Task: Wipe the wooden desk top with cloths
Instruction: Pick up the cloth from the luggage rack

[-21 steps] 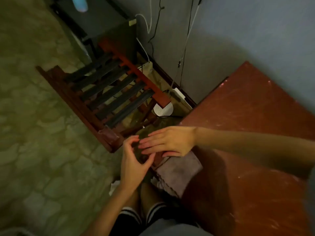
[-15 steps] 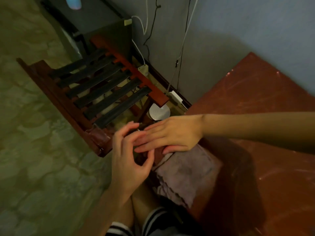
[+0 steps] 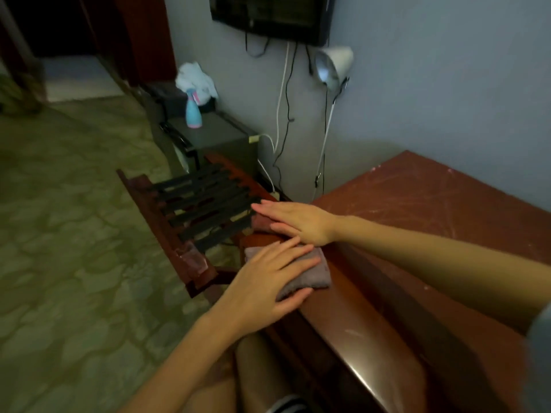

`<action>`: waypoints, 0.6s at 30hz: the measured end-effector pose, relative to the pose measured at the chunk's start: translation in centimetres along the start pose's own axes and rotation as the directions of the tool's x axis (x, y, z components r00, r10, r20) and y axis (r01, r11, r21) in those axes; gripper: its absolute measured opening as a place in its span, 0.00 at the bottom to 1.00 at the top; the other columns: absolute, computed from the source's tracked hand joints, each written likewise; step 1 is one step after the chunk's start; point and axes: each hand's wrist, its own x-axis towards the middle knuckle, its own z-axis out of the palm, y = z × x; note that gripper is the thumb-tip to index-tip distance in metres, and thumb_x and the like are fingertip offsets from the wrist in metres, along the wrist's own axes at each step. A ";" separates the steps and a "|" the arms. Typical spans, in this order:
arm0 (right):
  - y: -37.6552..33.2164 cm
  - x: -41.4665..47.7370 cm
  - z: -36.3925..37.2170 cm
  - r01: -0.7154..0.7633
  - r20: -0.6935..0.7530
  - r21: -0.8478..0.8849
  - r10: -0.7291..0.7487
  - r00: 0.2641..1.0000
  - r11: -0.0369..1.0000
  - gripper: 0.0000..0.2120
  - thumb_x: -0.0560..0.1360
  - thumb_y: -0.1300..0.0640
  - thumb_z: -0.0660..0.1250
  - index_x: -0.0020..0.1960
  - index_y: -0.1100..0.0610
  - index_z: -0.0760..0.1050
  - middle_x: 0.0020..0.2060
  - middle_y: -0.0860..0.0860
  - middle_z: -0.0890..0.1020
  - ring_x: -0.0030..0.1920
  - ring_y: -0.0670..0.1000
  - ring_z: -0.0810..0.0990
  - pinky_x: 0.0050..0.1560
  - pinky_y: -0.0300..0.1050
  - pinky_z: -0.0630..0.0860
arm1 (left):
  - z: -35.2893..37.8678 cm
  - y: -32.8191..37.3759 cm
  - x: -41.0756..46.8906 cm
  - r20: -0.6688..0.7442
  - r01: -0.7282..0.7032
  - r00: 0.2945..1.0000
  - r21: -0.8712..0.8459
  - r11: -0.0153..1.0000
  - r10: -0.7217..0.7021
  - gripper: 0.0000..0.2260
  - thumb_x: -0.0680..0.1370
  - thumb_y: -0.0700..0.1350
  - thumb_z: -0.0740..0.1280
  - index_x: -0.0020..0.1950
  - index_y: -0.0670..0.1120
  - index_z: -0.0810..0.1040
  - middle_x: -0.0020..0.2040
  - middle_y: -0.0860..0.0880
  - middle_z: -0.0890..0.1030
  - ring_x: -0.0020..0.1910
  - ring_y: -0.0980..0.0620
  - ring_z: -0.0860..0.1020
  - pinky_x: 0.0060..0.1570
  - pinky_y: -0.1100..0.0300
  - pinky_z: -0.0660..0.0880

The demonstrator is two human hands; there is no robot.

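Observation:
A reddish-brown wooden desk top (image 3: 417,222) fills the right side, scuffed with pale streaks. At its near left corner lies a folded grey cloth (image 3: 313,272). My left hand (image 3: 268,281) lies flat on this cloth with fingers spread, thumb along its near edge. Just behind it, my right hand (image 3: 295,222) presses flat on a second, reddish cloth (image 3: 261,223) at the desk's left edge, fingers straight and pointing left. Most of that cloth is hidden under the palm.
A wooden slatted rack (image 3: 202,204) stands on the floor left of the desk. Beyond it a grey cabinet (image 3: 220,138) carries a blue spray bottle (image 3: 193,111) and a white cloth (image 3: 196,80). A desk lamp (image 3: 332,65), cables and a wall-mounted screen (image 3: 268,16) hang behind.
My left hand, which was raised beside the desk corner with curled fingers, has come down flat on the grey cloth. My right hand stays flat, now on the reddish cloth. The view tilted up.

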 end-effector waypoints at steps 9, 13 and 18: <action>-2.8 -1.5 -1.0 -0.170 -0.082 0.053 0.174 0.981 0.984 0.24 0.83 0.52 0.50 0.77 0.52 0.52 0.77 0.50 0.55 0.77 0.48 0.51 0.76 0.47 0.50 | -1.5 -1.3 -2.9 -0.243 0.063 0.969 0.069 0.996 -0.045 0.16 0.80 0.49 0.60 0.66 0.49 0.75 0.63 0.52 0.77 0.59 0.51 0.75 0.58 0.56 0.73; -4.6 -2.9 -0.7 -0.301 -0.068 -0.058 0.297 0.953 0.952 0.25 0.83 0.49 0.47 0.78 0.52 0.45 0.78 0.49 0.47 0.77 0.47 0.45 0.76 0.48 0.42 | -3.5 -2.8 -5.9 -0.491 0.283 0.828 -0.051 0.958 -0.270 0.15 0.79 0.48 0.60 0.62 0.46 0.78 0.59 0.51 0.79 0.57 0.52 0.76 0.59 0.63 0.69; -9.3 -4.7 -0.2 -0.389 -0.030 -0.052 0.388 0.921 0.920 0.28 0.83 0.45 0.44 0.78 0.53 0.38 0.77 0.48 0.40 0.76 0.45 0.37 0.75 0.47 0.36 | -5.0 -4.7 -7.9 -0.514 0.388 0.781 -0.045 0.921 -0.354 0.16 0.79 0.50 0.58 0.61 0.46 0.78 0.58 0.51 0.79 0.57 0.52 0.76 0.57 0.67 0.67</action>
